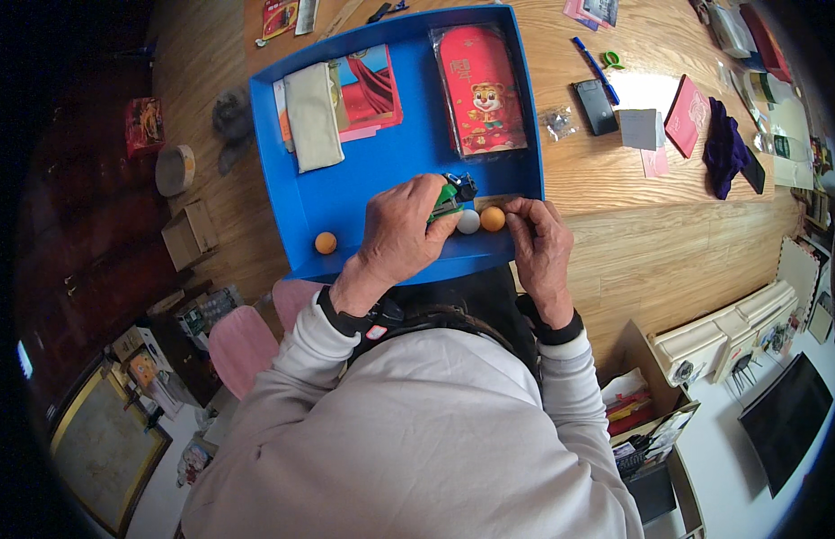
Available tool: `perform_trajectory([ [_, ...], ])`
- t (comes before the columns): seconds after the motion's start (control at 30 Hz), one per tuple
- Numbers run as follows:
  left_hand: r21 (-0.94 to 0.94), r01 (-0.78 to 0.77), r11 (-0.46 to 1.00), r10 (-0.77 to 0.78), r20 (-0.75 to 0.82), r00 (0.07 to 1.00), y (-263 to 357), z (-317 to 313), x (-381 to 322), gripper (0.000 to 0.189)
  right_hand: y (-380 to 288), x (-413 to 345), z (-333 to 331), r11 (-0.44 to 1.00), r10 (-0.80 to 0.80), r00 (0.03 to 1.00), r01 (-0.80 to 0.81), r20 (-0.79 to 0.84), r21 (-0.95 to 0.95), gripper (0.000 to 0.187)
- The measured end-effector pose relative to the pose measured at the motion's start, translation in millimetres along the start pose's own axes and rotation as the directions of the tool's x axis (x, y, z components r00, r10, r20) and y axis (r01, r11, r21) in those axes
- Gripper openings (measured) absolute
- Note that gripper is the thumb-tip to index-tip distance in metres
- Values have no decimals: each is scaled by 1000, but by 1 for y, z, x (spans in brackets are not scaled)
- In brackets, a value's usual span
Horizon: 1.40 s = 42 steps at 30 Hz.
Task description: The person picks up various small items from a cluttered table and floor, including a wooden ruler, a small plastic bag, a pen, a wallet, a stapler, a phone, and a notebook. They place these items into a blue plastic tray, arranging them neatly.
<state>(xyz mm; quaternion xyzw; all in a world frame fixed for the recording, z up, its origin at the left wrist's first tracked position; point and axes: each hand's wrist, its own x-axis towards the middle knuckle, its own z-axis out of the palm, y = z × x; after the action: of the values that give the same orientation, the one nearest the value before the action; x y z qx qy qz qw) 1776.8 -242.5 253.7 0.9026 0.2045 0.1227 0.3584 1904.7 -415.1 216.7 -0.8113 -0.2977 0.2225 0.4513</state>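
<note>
My left hand (404,226) is closed on a green stapler (445,202) over the near part of a blue open box (397,269). A white ball (468,222) and an orange ball (493,218) lie side by side between my hands. Beside the orange ball, my right hand (540,239) has thumb and forefinger close together at a small brown piece (496,201); whether it grips that piece is unclear. Another orange ball (325,242) rests in the box's near left corner. Farther back are a beige cloth pouch (313,118) on printed red papers (373,91) and wrapped red envelopes (483,91).
On the wooden table (572,175), right of the box, lie a black phone-like device (595,108), a blue pen (596,69), a pink card (687,116) and a purple cloth (724,149). A pink chair (243,350) stands at the lower left, near a cardboard box (189,236) on the floor.
</note>
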Motion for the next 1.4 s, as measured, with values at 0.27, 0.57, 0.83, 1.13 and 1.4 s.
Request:
perform_trajectory([
  [0.27,27,78,997,-80,68,994,0,-1,2,28,-2,2,1,999,-34,999,34,-6,1,10],
  [0.57,36,74,997,-76,43,996,0,0,7,34,-3,4,1,998,-31,999,30,-7,-47,9],
  [0.83,-2,36,999,-36,-13,999,-9,5,7,26,-3,6,3,990,-82,996,77,-38,-115,10],
  [1.13,-17,178,984,-178,-1,984,-34,0,-6,30,-3,5,6,993,-43,997,36,-59,-108,8],
  [1.4,-1,108,994,-108,-38,993,-33,-2,-9,22,-4,5,5,994,-43,998,38,-49,-102,9],
])
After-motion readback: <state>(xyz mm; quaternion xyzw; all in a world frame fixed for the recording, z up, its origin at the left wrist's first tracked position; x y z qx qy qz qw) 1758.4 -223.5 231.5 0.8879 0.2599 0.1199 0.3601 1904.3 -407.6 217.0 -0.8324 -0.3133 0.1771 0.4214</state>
